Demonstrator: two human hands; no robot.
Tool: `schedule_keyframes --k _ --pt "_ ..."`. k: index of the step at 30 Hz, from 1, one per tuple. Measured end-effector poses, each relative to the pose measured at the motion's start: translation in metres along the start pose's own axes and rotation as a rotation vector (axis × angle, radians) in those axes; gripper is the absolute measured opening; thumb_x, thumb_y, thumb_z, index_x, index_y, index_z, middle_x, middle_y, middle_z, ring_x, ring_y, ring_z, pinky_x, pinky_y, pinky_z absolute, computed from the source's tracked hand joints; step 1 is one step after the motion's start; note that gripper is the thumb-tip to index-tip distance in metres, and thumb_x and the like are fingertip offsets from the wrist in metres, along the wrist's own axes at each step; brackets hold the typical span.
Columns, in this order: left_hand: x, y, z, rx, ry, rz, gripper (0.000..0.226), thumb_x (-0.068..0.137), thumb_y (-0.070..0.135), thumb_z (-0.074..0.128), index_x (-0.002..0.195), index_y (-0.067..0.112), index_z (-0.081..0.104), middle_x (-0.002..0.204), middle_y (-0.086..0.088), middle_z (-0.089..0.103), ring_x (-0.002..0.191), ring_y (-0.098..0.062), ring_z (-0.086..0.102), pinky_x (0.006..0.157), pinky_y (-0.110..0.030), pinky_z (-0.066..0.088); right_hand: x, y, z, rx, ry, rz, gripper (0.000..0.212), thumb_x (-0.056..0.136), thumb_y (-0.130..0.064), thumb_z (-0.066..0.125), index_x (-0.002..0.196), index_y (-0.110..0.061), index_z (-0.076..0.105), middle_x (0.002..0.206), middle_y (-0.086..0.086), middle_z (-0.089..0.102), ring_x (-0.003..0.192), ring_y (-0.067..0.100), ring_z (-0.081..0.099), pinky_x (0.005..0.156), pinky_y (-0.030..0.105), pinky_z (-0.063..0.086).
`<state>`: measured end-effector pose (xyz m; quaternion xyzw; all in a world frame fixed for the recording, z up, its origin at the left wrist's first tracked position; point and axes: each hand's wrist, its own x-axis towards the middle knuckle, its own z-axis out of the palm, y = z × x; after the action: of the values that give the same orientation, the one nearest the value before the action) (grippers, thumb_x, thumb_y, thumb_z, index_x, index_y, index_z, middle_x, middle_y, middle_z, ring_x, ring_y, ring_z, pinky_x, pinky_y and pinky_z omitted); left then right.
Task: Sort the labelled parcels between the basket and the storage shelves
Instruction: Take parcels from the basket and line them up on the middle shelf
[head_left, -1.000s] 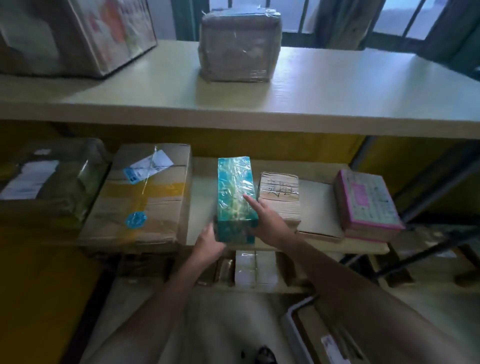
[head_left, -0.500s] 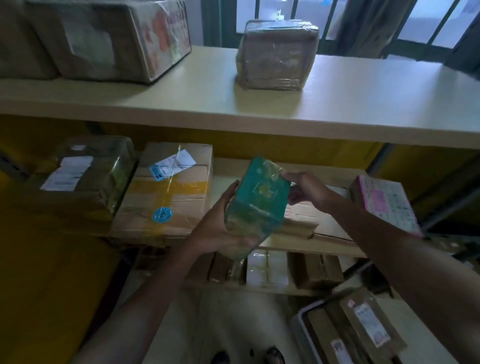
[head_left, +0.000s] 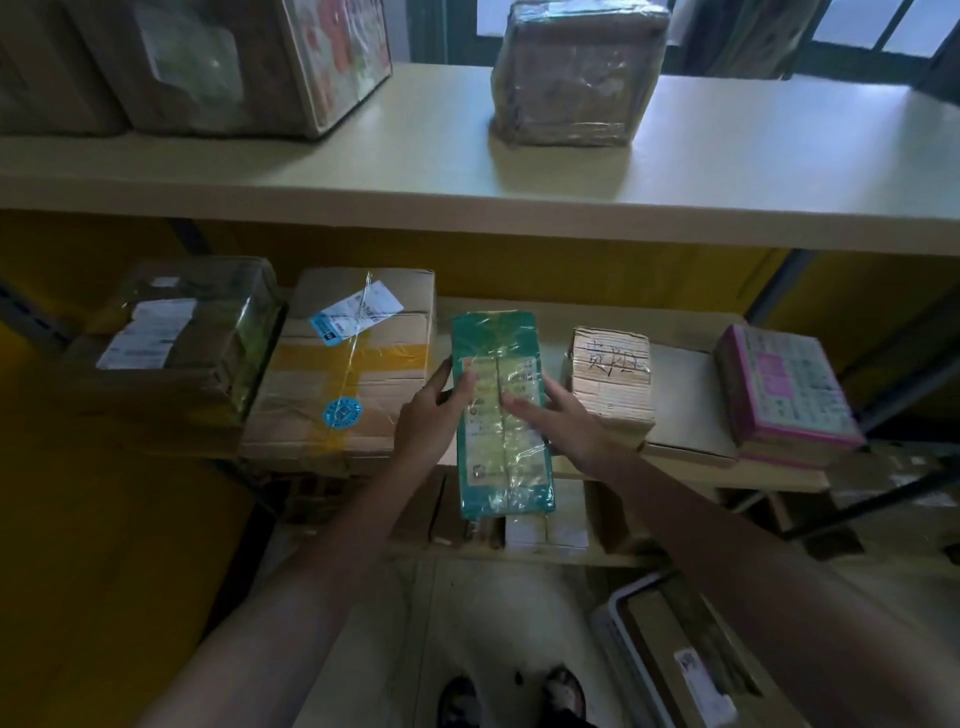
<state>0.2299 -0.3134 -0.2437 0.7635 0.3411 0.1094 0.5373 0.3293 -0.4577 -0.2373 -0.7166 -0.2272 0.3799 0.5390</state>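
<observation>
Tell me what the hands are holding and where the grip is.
Both hands hold the green wrapped parcel. The left hand grips its left long edge and the right hand its right long edge, about mid-length, with digits lapping onto the labelled top face.

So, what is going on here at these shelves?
A person is sorting parcels at storage shelves. Both hands hold a green plastic-wrapped parcel, label side up, at the middle shelf. The left hand grips its left edge, and the right hand holds its right side. The parcel is lined up between a taped cardboard box and a small box with handwriting, its near end past the shelf's front edge.
</observation>
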Motion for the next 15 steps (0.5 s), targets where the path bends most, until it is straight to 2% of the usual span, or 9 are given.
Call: schedule_keyframes --k 3,6,9,11,13,15 --pt "-0.005 -0.004 0.006 -0.248 -0.2 -0.011 0.071 0.078 0.04 0.067 0.139 0.035 0.031 0.115 0.016 0.05 0.101 -0.012 0.056 0.067 -0.024 0.049 0.004 -0.002 0.001 0.108 0.118 0.012 0.042 0.088 -0.041 0.058 0.122 -0.018 0.053 0.109 0.008 0.067 0.096 0.028 0.068 0.08 0.046 0.057" --pt "-0.004 -0.013 0.016 -0.217 -0.255 -0.006 0.078 0.068 0.03 0.079 0.133 0.023 0.036 0.118 0.004 0.058 0.104 -0.016 0.06 0.074 -0.027 0.053 0.013 -0.005 0.005 0.167 0.139 0.025 0.047 0.089 -0.027 0.059 0.133 -0.023 0.043 0.114 0.007 0.065 0.099 0.027 0.067 0.082 0.049 0.055" --pt "-0.001 -0.024 0.018 -0.144 -0.239 -0.095 0.073 0.066 0.03 0.08 0.127 0.013 0.043 0.12 -0.007 0.06 0.108 -0.022 0.059 0.088 -0.04 0.053 0.018 -0.001 0.012 0.002 0.098 0.065 0.063 0.086 -0.015 0.063 0.141 -0.026 0.035 0.124 0.006 0.059 0.102 0.024 0.064 0.083 0.045 0.056" --pt "0.001 -0.028 0.019 -0.018 -0.193 -0.072 0.073 0.069 0.034 0.078 0.129 0.014 0.042 0.122 -0.004 0.059 0.106 -0.02 0.058 0.081 -0.035 0.053 0.019 0.008 0.013 -0.097 0.106 0.063 0.069 0.088 -0.015 0.061 0.146 -0.027 0.026 0.129 0.006 0.055 0.101 0.021 0.062 0.078 0.039 0.057" --pt "0.002 -0.024 0.024 0.065 -0.075 0.011 0.073 0.074 0.036 0.073 0.135 0.019 0.036 0.122 0.002 0.054 0.102 -0.014 0.053 0.066 -0.023 0.047 0.023 0.015 0.012 -0.121 0.174 0.055 0.074 0.09 -0.02 0.059 0.149 -0.027 0.015 0.134 0.007 0.051 0.101 0.02 0.061 0.076 0.035 0.056" --pt "0.001 -0.017 0.029 0.161 0.024 0.105 0.072 0.077 0.036 0.07 0.137 0.023 0.032 0.128 -0.003 0.052 0.101 -0.013 0.05 0.067 -0.023 0.045 0.03 0.019 0.01 -0.133 0.25 0.037 0.075 0.091 -0.022 0.056 0.15 -0.027 0.009 0.136 0.011 0.049 0.097 0.02 0.061 0.072 0.03 0.056"
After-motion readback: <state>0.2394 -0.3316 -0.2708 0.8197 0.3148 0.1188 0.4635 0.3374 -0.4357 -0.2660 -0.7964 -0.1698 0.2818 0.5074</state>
